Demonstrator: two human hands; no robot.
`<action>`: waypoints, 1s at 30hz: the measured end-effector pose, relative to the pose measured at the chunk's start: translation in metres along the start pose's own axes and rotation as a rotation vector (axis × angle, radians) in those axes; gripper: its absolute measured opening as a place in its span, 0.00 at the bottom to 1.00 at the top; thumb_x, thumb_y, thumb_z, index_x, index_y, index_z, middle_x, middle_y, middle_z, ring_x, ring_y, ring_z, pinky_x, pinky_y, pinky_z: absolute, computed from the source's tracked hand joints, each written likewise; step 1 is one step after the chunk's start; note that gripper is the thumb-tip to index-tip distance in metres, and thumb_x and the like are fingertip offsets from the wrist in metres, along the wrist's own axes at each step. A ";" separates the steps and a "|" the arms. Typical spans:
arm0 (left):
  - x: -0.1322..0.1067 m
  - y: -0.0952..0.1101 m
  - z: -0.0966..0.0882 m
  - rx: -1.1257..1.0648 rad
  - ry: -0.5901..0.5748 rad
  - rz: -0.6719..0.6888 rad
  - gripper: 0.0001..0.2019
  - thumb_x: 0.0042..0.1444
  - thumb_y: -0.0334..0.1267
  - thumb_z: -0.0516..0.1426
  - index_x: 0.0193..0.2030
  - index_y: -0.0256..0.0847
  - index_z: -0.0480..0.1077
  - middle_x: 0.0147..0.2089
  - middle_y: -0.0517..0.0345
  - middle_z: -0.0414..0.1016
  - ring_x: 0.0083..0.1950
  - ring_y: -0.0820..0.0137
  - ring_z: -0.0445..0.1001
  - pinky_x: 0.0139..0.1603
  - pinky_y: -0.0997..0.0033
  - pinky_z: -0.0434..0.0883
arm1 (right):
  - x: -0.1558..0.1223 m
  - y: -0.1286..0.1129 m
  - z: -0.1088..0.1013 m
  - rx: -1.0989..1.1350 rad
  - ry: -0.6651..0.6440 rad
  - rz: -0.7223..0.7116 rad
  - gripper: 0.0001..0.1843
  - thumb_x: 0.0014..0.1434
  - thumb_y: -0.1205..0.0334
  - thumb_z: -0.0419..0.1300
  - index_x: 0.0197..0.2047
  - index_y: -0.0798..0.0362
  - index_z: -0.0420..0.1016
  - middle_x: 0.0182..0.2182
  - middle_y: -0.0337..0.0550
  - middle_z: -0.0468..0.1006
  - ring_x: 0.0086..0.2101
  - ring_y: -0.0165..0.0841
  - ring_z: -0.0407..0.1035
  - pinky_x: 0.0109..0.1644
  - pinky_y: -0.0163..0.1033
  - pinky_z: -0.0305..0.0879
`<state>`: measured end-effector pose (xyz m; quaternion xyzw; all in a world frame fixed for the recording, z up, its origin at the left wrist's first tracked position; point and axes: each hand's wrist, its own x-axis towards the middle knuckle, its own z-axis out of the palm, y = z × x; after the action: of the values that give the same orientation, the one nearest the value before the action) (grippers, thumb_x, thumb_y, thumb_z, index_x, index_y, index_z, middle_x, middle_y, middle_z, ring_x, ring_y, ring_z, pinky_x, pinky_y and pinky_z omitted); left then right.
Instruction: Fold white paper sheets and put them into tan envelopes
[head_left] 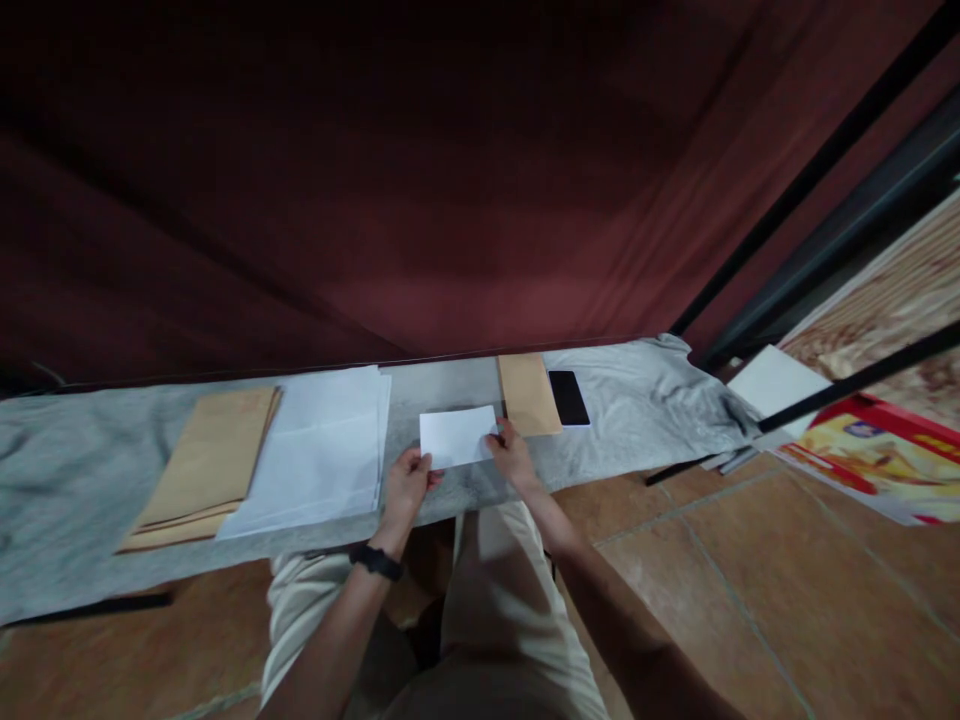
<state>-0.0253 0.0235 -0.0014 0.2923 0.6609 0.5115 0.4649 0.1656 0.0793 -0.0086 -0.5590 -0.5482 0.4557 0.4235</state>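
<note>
Between both hands is a folded-looking sheet of white paper (457, 437), held level above the grey cloth. My left hand (407, 482) pinches its lower left corner, thumb on top. At the paper's right edge, my right hand (512, 452) grips it between thumb and fingers. Just beyond the right hand lies a brown envelope (531, 395), with a dark-screened phone (569, 398) beside it. Left of my hands is a stack of large white sheets (315, 440). Farther left, a pile of brown envelopes (206, 455) lies next to these sheets.
A grey cloth (622, 400) covers the long narrow table. Dark red fabric (450, 200) hangs behind it. Black metal bars (810, 185) slant across the right side. A red and yellow box (885, 455) and a white box (780, 385) stand at the right, above a tiled floor (705, 580).
</note>
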 end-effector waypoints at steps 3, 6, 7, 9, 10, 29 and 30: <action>0.014 -0.002 0.002 0.040 0.008 0.008 0.03 0.54 0.37 0.58 0.34 0.41 0.68 0.21 0.65 0.73 0.18 0.74 0.70 0.20 0.77 0.65 | 0.011 0.002 0.005 -0.147 0.046 -0.034 0.23 0.58 0.61 0.58 0.57 0.52 0.71 0.29 0.37 0.74 0.32 0.36 0.71 0.41 0.39 0.67; 0.022 -0.005 -0.001 0.077 0.028 0.001 0.03 0.55 0.36 0.57 0.34 0.42 0.66 0.19 0.66 0.71 0.17 0.74 0.69 0.20 0.77 0.65 | 0.011 0.006 0.010 -0.260 0.052 -0.080 0.22 0.60 0.62 0.57 0.58 0.52 0.71 0.36 0.43 0.78 0.38 0.38 0.74 0.45 0.41 0.69; 0.023 -0.005 -0.002 0.089 0.031 -0.004 0.03 0.55 0.36 0.57 0.34 0.42 0.66 0.19 0.67 0.71 0.17 0.73 0.69 0.20 0.77 0.64 | 0.009 0.008 0.011 -0.282 0.055 -0.089 0.23 0.61 0.63 0.56 0.59 0.52 0.71 0.40 0.46 0.79 0.40 0.39 0.75 0.47 0.42 0.70; 0.025 -0.005 -0.004 0.114 0.029 -0.015 0.03 0.55 0.35 0.57 0.34 0.43 0.65 0.18 0.67 0.70 0.16 0.73 0.68 0.19 0.77 0.63 | 0.004 0.010 0.014 -0.359 0.073 -0.128 0.23 0.62 0.64 0.54 0.61 0.53 0.69 0.48 0.50 0.77 0.46 0.41 0.74 0.52 0.44 0.69; 0.026 -0.005 -0.004 0.127 0.027 -0.022 0.03 0.55 0.34 0.57 0.34 0.43 0.65 0.17 0.67 0.69 0.16 0.73 0.68 0.19 0.78 0.63 | 0.001 0.011 0.015 -0.417 0.078 -0.172 0.24 0.63 0.65 0.53 0.62 0.54 0.69 0.51 0.53 0.76 0.50 0.41 0.73 0.56 0.46 0.68; 0.016 -0.002 -0.008 0.378 0.075 0.057 0.04 0.57 0.34 0.58 0.40 0.44 0.67 0.18 0.67 0.66 0.18 0.67 0.69 0.23 0.72 0.63 | -0.017 0.026 0.050 -0.925 -0.098 -0.471 0.29 0.72 0.54 0.50 0.73 0.54 0.57 0.71 0.52 0.56 0.70 0.42 0.51 0.72 0.53 0.48; 0.013 -0.002 -0.010 0.401 0.093 0.076 0.06 0.57 0.34 0.58 0.42 0.44 0.68 0.18 0.66 0.67 0.21 0.66 0.70 0.25 0.71 0.65 | -0.018 0.027 0.049 -0.925 -0.084 -0.471 0.29 0.73 0.54 0.50 0.73 0.54 0.57 0.71 0.53 0.56 0.70 0.42 0.51 0.72 0.53 0.48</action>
<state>-0.0393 0.0305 -0.0066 0.3796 0.7589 0.3998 0.3467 0.1239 0.0588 -0.0449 -0.5305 -0.8196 0.0803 0.2009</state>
